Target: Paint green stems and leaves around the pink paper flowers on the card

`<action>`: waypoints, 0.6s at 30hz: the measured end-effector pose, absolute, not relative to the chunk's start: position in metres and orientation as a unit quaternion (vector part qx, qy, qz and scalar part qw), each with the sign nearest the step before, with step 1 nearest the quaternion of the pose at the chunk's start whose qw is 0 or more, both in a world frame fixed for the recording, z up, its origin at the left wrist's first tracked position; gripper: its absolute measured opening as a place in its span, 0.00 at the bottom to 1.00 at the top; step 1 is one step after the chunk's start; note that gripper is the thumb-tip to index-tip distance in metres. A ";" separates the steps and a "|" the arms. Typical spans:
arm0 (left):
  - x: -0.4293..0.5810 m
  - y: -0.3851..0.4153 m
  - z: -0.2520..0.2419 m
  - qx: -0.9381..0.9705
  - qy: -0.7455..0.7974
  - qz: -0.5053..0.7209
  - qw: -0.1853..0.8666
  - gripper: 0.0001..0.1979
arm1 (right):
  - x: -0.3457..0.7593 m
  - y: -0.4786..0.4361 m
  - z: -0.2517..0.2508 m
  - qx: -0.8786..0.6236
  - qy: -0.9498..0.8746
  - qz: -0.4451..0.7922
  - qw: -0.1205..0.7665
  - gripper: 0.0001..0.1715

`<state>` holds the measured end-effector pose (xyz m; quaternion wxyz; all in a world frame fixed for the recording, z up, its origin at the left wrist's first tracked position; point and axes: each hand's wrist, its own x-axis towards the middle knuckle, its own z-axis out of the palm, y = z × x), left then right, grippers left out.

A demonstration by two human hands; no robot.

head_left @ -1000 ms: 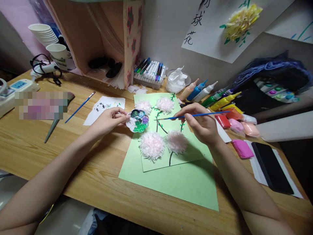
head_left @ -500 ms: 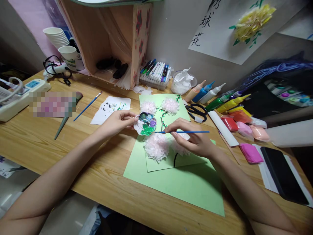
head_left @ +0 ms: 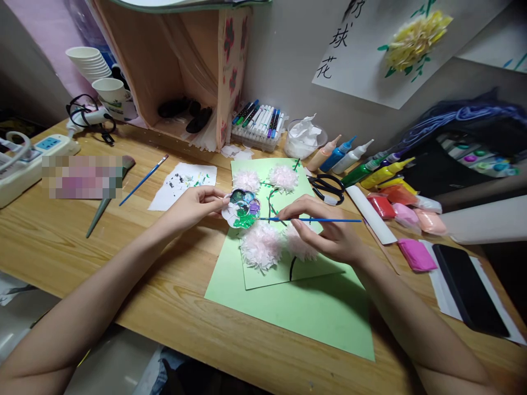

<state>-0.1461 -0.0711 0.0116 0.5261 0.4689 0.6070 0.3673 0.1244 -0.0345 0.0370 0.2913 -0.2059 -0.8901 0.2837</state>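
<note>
My left hand [head_left: 205, 204] pinches the edge of a small flower-shaped paint palette [head_left: 242, 221] smeared with green, purple, white and dark paint. My right hand [head_left: 319, 226] grips a thin blue paintbrush [head_left: 335, 220], held almost level, with its tip at the palette's right rim by the green paint. Beneath both lies a light green card [head_left: 263, 281] bearing fluffy pale pink paper flowers [head_left: 261, 247], painted dark stems and small green leaves. Part of the card is hidden by my right hand. A larger green sheet [head_left: 296, 318] is under the card.
Black scissors [head_left: 327, 187] lie right of the card, near upright paint bottles [head_left: 358, 173] and clay packets. A marker box [head_left: 259, 126] stands behind. At left are another blue brush [head_left: 144, 180] and a paint-spotted paper [head_left: 181, 186]. A phone [head_left: 469, 288] rests at right.
The whole view has shifted slightly, moving most things a little left in the picture. The brush has slid slightly right relative to the palette, its tip staying at the rim. Both grips are unchanged.
</note>
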 end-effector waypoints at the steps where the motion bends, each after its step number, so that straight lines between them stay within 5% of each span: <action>1: -0.146 -0.071 0.012 0.470 0.609 0.366 0.524 0.16 | 0.127 -0.033 0.038 -0.218 -0.884 0.282 0.302 0.09; 6: -0.148 -0.070 0.015 0.464 0.618 0.365 0.519 0.16 | 0.143 -0.015 0.042 -0.280 -0.833 0.311 0.363 0.10; 18: -0.151 -0.068 0.012 0.463 0.624 0.360 0.516 0.16 | 0.156 0.012 0.028 -0.292 -0.892 0.282 0.199 0.10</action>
